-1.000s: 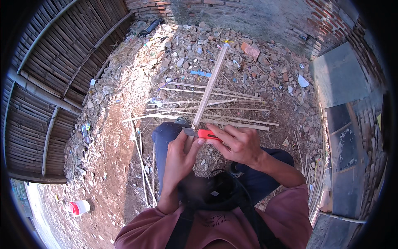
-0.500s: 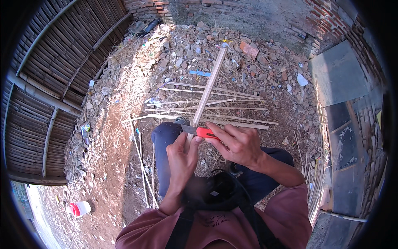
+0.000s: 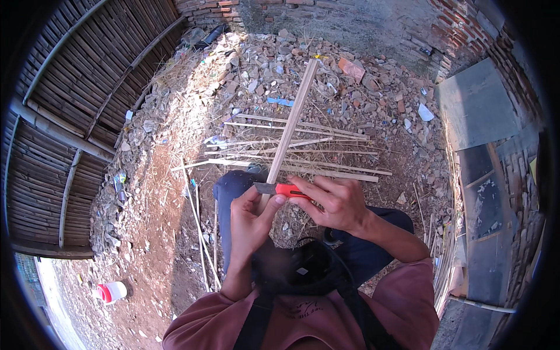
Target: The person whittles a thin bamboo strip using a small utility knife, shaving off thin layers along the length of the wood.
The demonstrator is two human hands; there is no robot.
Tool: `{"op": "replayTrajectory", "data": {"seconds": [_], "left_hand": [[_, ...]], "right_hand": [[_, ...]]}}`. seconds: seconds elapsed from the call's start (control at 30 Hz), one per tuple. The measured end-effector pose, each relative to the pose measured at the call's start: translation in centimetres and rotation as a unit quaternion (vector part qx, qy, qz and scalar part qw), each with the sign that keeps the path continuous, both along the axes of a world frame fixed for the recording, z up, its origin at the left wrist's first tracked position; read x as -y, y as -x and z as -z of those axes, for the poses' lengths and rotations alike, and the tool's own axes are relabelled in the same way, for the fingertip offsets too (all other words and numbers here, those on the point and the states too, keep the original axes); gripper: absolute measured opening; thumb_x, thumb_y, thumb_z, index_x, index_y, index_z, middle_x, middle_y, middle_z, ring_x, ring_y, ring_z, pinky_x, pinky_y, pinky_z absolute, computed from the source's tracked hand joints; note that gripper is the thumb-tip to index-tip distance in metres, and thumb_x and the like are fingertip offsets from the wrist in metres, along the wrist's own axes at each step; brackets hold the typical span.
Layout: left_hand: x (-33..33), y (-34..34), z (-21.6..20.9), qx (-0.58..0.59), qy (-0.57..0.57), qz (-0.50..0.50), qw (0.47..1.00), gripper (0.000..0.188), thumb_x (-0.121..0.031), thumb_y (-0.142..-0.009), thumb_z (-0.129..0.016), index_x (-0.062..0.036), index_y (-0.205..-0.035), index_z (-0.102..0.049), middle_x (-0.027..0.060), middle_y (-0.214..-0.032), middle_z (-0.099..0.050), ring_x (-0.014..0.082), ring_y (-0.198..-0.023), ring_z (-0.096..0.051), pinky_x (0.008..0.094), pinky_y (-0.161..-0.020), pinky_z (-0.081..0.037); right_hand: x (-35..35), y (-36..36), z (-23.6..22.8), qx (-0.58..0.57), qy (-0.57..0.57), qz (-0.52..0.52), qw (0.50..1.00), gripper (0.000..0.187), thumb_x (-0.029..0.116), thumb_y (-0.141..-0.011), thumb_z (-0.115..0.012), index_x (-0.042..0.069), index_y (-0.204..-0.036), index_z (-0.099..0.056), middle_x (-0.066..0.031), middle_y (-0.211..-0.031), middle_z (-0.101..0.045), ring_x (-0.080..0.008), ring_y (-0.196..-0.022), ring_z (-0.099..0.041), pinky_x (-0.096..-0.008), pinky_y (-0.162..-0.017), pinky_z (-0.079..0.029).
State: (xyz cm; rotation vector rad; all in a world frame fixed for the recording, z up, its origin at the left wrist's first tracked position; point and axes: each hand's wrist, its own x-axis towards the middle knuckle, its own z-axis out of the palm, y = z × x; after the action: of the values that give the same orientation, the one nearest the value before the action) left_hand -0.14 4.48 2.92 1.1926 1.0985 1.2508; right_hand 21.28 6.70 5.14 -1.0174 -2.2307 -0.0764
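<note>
A long flat bamboo strip [image 3: 293, 119] points away from me over the ground, its near end in my left hand [image 3: 251, 219]. The left fingers and thumb are closed round that end. My right hand [image 3: 335, 204] grips a red-handled utility knife [image 3: 289, 191]. Its grey blade lies across the strip, just above my left thumb, and touches or nearly touches the wood. My left thumb tip also reaches the knife near the base of the blade. The right palm hides part of the handle.
Several thin bamboo strips [image 3: 326, 166] lie on the ground beyond my knees, and more sticks [image 3: 201, 239] lie left of my leg. Rubble [image 3: 256, 70] spreads toward the brick wall [image 3: 326, 23]. A slatted bamboo panel [image 3: 64, 76] stands left. A red-and-white container [image 3: 115, 291] sits lower left.
The strip has been drawn slightly toward my left hand and its far end has swung a little left. The knife sits slightly lower, with its blade still across the strip.
</note>
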Motion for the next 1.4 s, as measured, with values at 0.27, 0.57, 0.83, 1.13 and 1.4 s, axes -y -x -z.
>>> {"op": "replayTrajectory", "data": {"seconds": [0.27, 0.57, 0.83, 1.13, 1.4], "left_hand": [[0.2, -0.3, 0.9, -0.044, 0.018, -0.054, 0.997, 0.016, -0.011, -0.099, -0.08, 0.0015, -0.108, -0.076, -0.0046, -0.083, -0.071, -0.001, -0.074, -0.054, 0.0185, -0.064, -0.04], [0.3, -0.4, 0.2, 0.011, 0.016, -0.004, 1.0, 0.018, -0.009, -0.101, -0.076, 0.0025, -0.115, -0.073, -0.0023, -0.09, -0.072, -0.0004, -0.08, -0.055, 0.0189, -0.068, -0.043], [0.5, -0.6, 0.3, 0.018, 0.021, -0.014, 1.0, 0.015, -0.006, -0.102, -0.074, 0.0027, -0.114, -0.074, -0.0059, -0.084, -0.068, -0.0016, -0.072, -0.05, 0.0194, -0.062, -0.036], [0.1, -1.5, 1.2, -0.009, -0.009, -0.05, 0.999, 0.011, -0.005, -0.102, -0.073, 0.0032, -0.11, -0.073, -0.0087, -0.079, -0.062, -0.0025, -0.07, -0.044, 0.0201, -0.059, -0.031], [0.0, -1.8, 0.6, -0.045, -0.016, -0.063, 0.997, 0.011, -0.005, -0.102, -0.073, 0.0039, -0.108, -0.073, -0.0084, -0.078, -0.06, -0.002, -0.071, -0.044, 0.0202, -0.059, -0.031]], "right_hand": [[0.0, 0.1, 0.2, -0.004, 0.008, 0.002, 1.0, 0.041, 0.035, -0.094, -0.08, 0.017, -0.131, -0.076, 0.0021, -0.07, -0.059, -0.0141, -0.05, -0.062, -0.032, -0.045, -0.048], [-0.3, -0.1, 0.4, -0.033, 0.045, -0.013, 0.998, 0.04, 0.037, -0.095, -0.079, 0.019, -0.13, -0.077, 0.0011, -0.069, -0.061, -0.0163, -0.051, -0.063, -0.0334, -0.045, -0.049], [0.0, 0.1, 0.2, -0.013, 0.047, -0.001, 0.999, 0.039, 0.038, -0.095, -0.079, 0.019, -0.129, -0.077, 0.0014, -0.067, -0.061, -0.0161, -0.049, -0.062, -0.0335, -0.044, -0.048], [0.1, 0.1, 0.5, -0.015, 0.031, 0.018, 0.999, 0.04, 0.036, -0.094, -0.079, 0.017, -0.129, -0.077, 0.0014, -0.07, -0.063, -0.0156, -0.05, -0.063, -0.0333, -0.044, -0.048], [0.5, 0.4, 0.1, -0.015, 0.01, 0.032, 0.999, 0.04, 0.034, -0.093, -0.081, 0.015, -0.129, -0.077, 0.0022, -0.07, -0.061, -0.0141, -0.05, -0.061, -0.0325, -0.044, -0.047]]}}
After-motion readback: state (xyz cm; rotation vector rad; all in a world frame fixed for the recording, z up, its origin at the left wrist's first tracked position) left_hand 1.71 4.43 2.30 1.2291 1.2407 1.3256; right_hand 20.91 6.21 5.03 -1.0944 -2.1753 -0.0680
